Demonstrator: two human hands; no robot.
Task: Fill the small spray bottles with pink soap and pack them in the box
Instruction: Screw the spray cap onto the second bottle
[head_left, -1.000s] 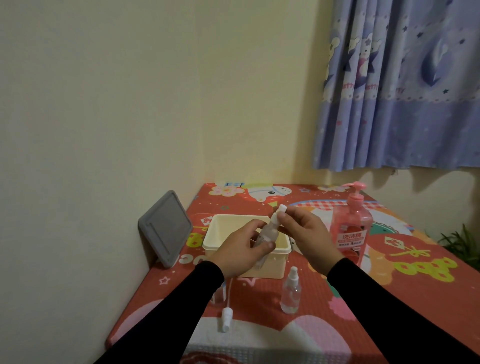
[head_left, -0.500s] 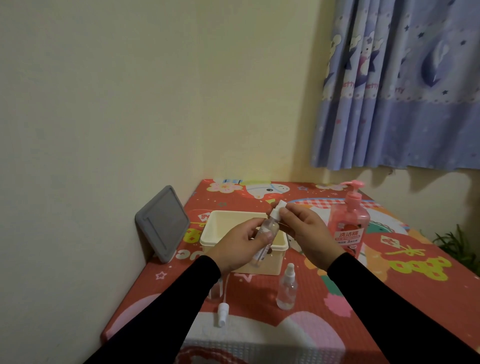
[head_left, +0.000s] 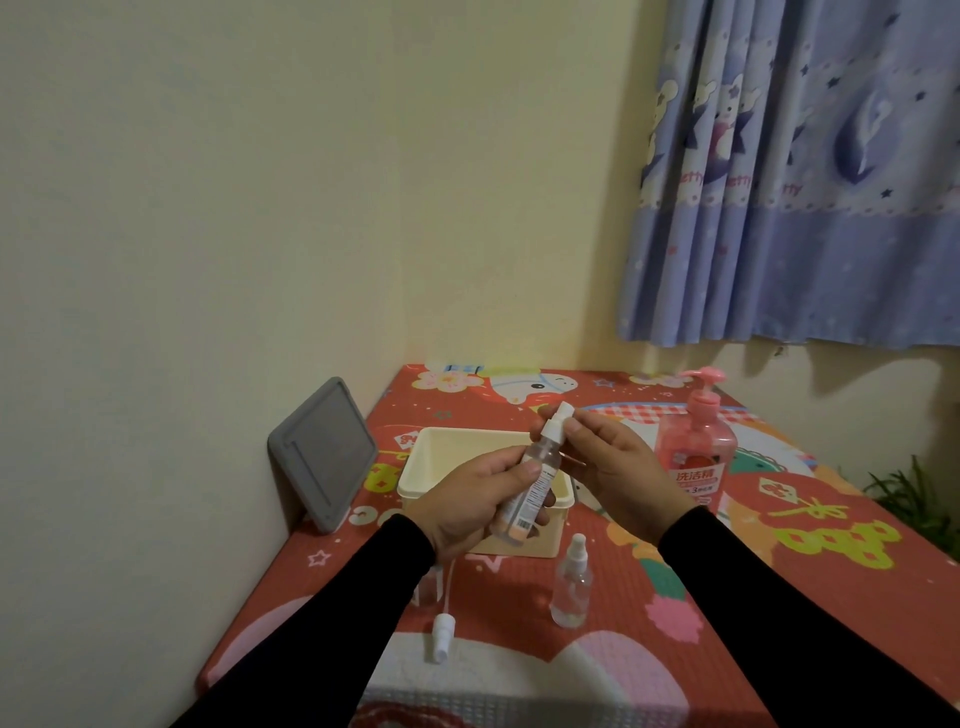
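My left hand (head_left: 467, 499) grips the body of a small clear spray bottle (head_left: 530, 486), held tilted above the cream box (head_left: 431, 467). My right hand (head_left: 613, 467) pinches the bottle's white spray cap (head_left: 555, 423) at the top. A second small spray bottle (head_left: 571, 584) stands upright with its cap on, on the table in front of the box. A loose white spray head with its tube (head_left: 442, 626) lies near the front edge, beside a bottle partly hidden under my left forearm. The pink soap pump bottle (head_left: 696, 447) stands to the right of the box.
A grey lid (head_left: 324, 452) leans against the left wall beside the box. The table carries a red cartoon mat (head_left: 779, 545). A blue curtain (head_left: 805, 182) hangs at the back right, and a green plant (head_left: 914, 493) sits beyond the table's right edge.
Both hands stay on the same bottle above the box; the bottle has turned a little more upright and the view has dropped slightly.
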